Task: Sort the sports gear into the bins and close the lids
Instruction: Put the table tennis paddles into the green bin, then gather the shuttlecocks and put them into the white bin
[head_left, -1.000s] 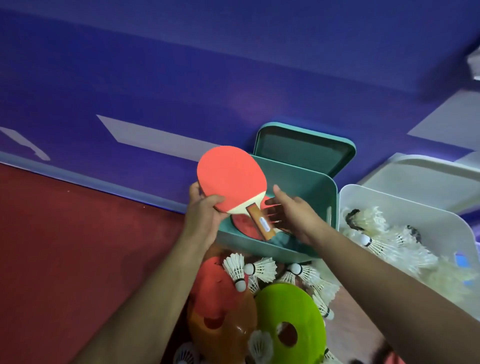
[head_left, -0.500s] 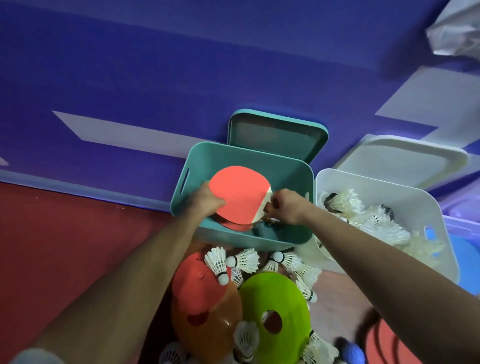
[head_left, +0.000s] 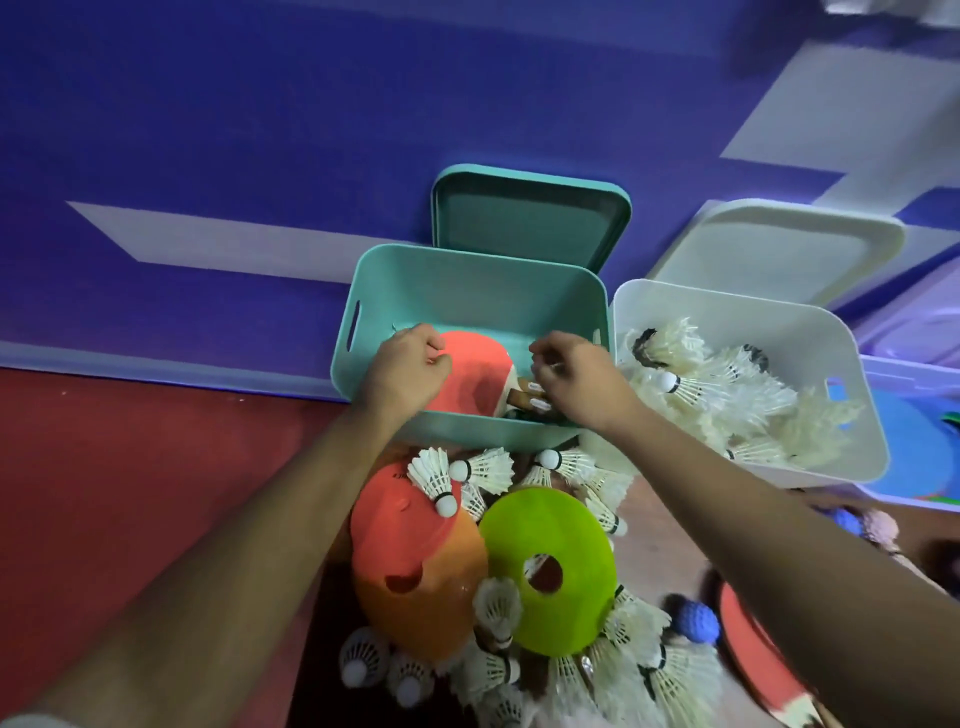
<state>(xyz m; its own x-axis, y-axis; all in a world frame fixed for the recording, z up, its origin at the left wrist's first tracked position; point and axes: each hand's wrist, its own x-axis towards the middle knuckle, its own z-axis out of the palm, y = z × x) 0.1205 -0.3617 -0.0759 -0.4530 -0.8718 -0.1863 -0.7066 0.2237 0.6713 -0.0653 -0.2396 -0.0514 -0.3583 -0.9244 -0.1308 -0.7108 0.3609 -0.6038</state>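
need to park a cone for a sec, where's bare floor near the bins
Bare: the red floor left of the teal bin and orange cone. Crowded: shuttlecocks and the green cone fill the floor in front of it.

This looks like an indoor sports court: blue court flooring (head_left: 208, 130) with painted white lines (head_left: 218, 244) stretches beyond the teal bin (head_left: 467, 280), a red floor zone (head_left: 130, 467) lies to its left, and shuttlecocks (head_left: 483, 470) and marker cones (head_left: 571, 540) are heaped in front of it.

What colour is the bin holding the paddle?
The bin is teal, shown best in the head view.
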